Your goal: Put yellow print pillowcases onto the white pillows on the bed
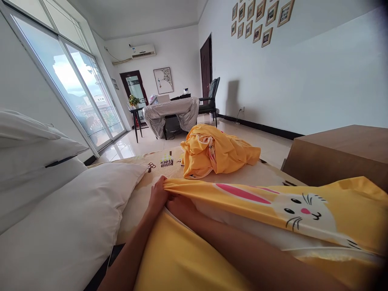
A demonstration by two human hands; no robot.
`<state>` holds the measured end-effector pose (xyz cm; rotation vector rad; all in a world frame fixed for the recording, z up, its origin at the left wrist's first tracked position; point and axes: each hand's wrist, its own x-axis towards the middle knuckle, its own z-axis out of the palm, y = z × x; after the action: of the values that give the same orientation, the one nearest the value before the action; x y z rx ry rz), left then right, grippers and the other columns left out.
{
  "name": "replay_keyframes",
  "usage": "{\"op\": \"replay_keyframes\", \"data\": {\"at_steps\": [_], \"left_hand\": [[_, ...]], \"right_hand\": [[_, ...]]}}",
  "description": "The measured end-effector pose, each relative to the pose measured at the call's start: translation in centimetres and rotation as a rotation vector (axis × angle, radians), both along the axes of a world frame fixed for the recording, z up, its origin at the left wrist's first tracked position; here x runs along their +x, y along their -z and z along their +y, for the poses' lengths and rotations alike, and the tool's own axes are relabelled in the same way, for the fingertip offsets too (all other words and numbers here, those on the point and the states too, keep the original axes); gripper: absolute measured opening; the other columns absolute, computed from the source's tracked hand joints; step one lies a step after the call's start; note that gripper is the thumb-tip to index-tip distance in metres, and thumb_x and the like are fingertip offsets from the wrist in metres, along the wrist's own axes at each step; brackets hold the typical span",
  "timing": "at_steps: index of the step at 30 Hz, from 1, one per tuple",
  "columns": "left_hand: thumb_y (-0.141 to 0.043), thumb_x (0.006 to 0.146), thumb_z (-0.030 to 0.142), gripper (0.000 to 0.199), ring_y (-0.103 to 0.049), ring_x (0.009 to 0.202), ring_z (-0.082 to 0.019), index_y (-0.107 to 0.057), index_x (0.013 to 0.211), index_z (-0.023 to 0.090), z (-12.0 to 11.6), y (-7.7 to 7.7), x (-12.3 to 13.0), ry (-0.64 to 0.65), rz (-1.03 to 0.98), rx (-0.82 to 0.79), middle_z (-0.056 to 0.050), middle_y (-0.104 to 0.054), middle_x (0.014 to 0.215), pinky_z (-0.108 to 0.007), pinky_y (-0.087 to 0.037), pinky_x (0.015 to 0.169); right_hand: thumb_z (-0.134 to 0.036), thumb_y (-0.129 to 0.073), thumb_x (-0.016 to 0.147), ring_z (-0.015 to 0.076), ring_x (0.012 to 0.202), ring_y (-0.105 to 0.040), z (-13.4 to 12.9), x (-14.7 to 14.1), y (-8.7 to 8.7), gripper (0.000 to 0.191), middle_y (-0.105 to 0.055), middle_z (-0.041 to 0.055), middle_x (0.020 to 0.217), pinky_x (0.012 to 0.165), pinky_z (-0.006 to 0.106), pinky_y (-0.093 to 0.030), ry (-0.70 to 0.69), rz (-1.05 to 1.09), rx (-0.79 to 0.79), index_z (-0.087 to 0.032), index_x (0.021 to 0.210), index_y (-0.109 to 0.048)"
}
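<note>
A yellow pillowcase with a white rabbit face and pink ears stretches across the bed in front of me. My left hand is closed on its gathered far-left corner. Close beside it, my right hand is curled under the top fold of the same corner, its fingertips partly hidden by cloth. My right forearm lies along the spread fabric, with pale material showing behind it. More plain yellow cloth with a white edge spreads beneath my arms.
Crumpled yellow bedding lies farther up the patterned cream bedspread. White pillows are on the left. A brown wooden board rises at right. Beyond stand a covered table and a black chair.
</note>
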<state>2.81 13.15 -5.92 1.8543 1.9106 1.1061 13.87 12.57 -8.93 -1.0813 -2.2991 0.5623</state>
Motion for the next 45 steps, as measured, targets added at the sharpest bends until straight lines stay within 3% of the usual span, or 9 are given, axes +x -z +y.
{"op": "replay_keyframes", "data": {"at_steps": [5, 10, 12, 16, 19, 25, 32, 39, 45], "left_hand": [[-0.047, 0.061, 0.010, 0.016, -0.052, 0.063, -0.014, -0.050, 0.073, 0.020, -0.6, 0.0, -0.5, 0.093, -0.144, 0.040, 0.004, -0.056, 0.064, -0.022, -0.037, 0.057], [-0.049, 0.057, 0.015, 0.019, -0.051, 0.062, -0.013, -0.051, 0.076, 0.020, -1.3, -0.7, -1.2, 0.228, -0.287, 0.015, 0.005, -0.054, 0.066, -0.021, -0.039, 0.055], [-0.052, 0.057, 0.014, 0.022, -0.053, 0.065, -0.014, -0.053, 0.078, 0.020, -1.5, -1.1, -1.5, 0.251, -0.231, -0.004, 0.004, -0.057, 0.068, -0.022, -0.040, 0.058], [-0.052, 0.062, 0.007, 0.024, -0.054, 0.077, -0.016, -0.057, 0.082, 0.019, -1.7, -1.4, -1.8, 0.089, 0.135, 0.044, -0.002, -0.060, 0.085, -0.024, -0.041, 0.070], [-0.046, 0.069, 0.005, 0.016, -0.053, 0.077, -0.015, -0.053, 0.071, 0.019, -1.7, -1.2, -1.9, 0.052, 0.276, -0.042, -0.005, -0.057, 0.088, -0.025, -0.040, 0.072], [-0.053, 0.064, 0.007, 0.019, -0.051, 0.079, -0.018, -0.041, 0.059, 0.021, -1.1, -0.6, -2.7, 0.145, 0.324, -0.132, -0.004, -0.055, 0.079, -0.025, -0.037, 0.070], [-0.049, 0.061, 0.003, 0.022, -0.047, 0.069, -0.016, -0.038, 0.063, 0.022, -1.8, -0.9, -2.1, 0.124, 0.300, -0.074, 0.000, -0.054, 0.070, -0.025, -0.030, 0.061], [-0.053, 0.056, 0.005, 0.019, -0.042, 0.057, -0.012, -0.043, 0.060, 0.021, -2.0, -1.0, -1.8, 0.128, -0.004, 0.024, 0.005, -0.050, 0.057, -0.022, -0.027, 0.052], [-0.054, 0.058, 0.017, 0.018, -0.049, 0.053, -0.012, -0.047, 0.074, 0.022, -1.4, 0.1, -1.9, 0.287, -0.463, -0.102, 0.006, -0.055, 0.058, -0.020, -0.034, 0.048]], "right_hand": [[-0.022, -0.038, 0.091, 0.0184, 0.117, -0.054, -1.8, 0.5, -1.2, 0.038, -0.061, 0.0050, 0.124, 0.100, 0.033, -0.040, 0.038, 0.101, -0.069, -0.021, 0.122, -0.059], [-0.021, -0.038, 0.091, 0.0202, 0.113, -0.056, -2.8, 0.8, -1.9, 0.033, -0.064, 0.0085, 0.118, 0.099, 0.034, -0.042, -0.021, 0.001, -0.009, -0.017, 0.109, -0.066], [-0.019, -0.039, 0.091, 0.0202, 0.115, -0.055, -2.8, 0.8, -1.8, 0.033, -0.063, 0.0085, 0.121, 0.099, 0.033, -0.041, -0.052, -0.041, 0.045, -0.017, 0.110, -0.065], [-0.018, -0.039, 0.091, 0.0189, 0.120, -0.052, -2.4, 0.5, -1.3, 0.035, -0.060, 0.0062, 0.126, 0.104, 0.033, -0.038, -0.051, -0.015, 0.043, -0.020, 0.117, -0.062], [-0.020, -0.040, 0.092, 0.0199, 0.120, -0.052, -2.2, 0.3, -1.1, 0.036, -0.061, 0.0082, 0.125, 0.105, 0.034, -0.037, -0.050, -0.022, 0.000, -0.018, 0.123, -0.059], [-0.020, -0.038, 0.092, 0.0186, 0.114, -0.056, -1.8, 0.3, -0.5, 0.036, -0.063, 0.0056, 0.120, 0.107, 0.037, -0.036, -0.069, -0.014, -0.005, -0.021, 0.121, -0.059], [-0.016, -0.038, 0.091, 0.0195, 0.129, -0.043, -1.9, 0.3, -0.6, 0.038, -0.053, 0.0056, 0.135, 0.114, 0.039, -0.026, -0.091, -0.062, 0.026, -0.021, 0.122, -0.059], [-0.015, -0.039, 0.091, 0.0198, 0.131, -0.041, -2.0, 0.2, -0.5, 0.039, -0.050, 0.0071, 0.137, 0.114, 0.038, -0.028, -0.058, -0.064, 0.057, -0.018, 0.125, -0.058], [-0.015, -0.041, 0.091, 0.0214, 0.132, -0.040, -1.7, 0.1, -0.5, 0.037, -0.049, 0.0100, 0.138, 0.114, 0.039, -0.027, -0.076, -0.061, 0.114, -0.016, 0.124, -0.059]]}}
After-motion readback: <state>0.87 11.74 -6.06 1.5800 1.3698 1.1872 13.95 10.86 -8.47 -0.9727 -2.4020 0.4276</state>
